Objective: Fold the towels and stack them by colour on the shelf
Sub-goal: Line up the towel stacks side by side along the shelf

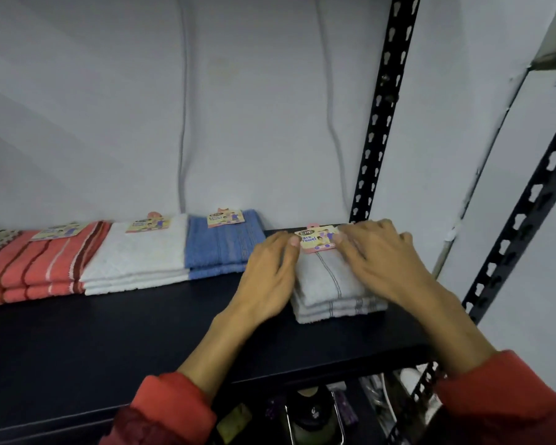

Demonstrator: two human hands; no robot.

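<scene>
1. The grey towel stack [331, 284] lies folded on the black shelf [109, 335], at its right end, just in front of the perforated black upright [382, 114]. Several folded layers show at its near edge, and thin dark stripes run across the top.
2. A pink paper label [316, 240] reading "Face Towel" sits on the far part of the grey towel stack, between the two hands.
3. The left hand [267, 277] rests flat on the left side of the grey towel stack, fingers straight and pointing away, fingertips beside the label's left edge.
4. The right hand [379, 255] lies on the right side of the grey towel stack, fingers spread and lightly bent over the far right corner, one fingertip touching the label's right edge. It presses rather than grips, and the two hands are apart with the label between them.
5. Left of the grey towel stack, just past the left hand, is a blue towel stack [219, 248] with its own label on top.
6. Further left, touching the blue one, is a white towel stack [138, 258], also labelled.
7. Beyond that, furthest from the grey towel stack, a coral striped towel stack [36, 268] lies with dark and pale stripes.
8. Both forearms end in red sleeves [170, 406] at the bottom of the view.
9. Behind the grey towel stack rises a pale wall [109, 107], with two grey cables [183, 123] hanging down it.
</scene>
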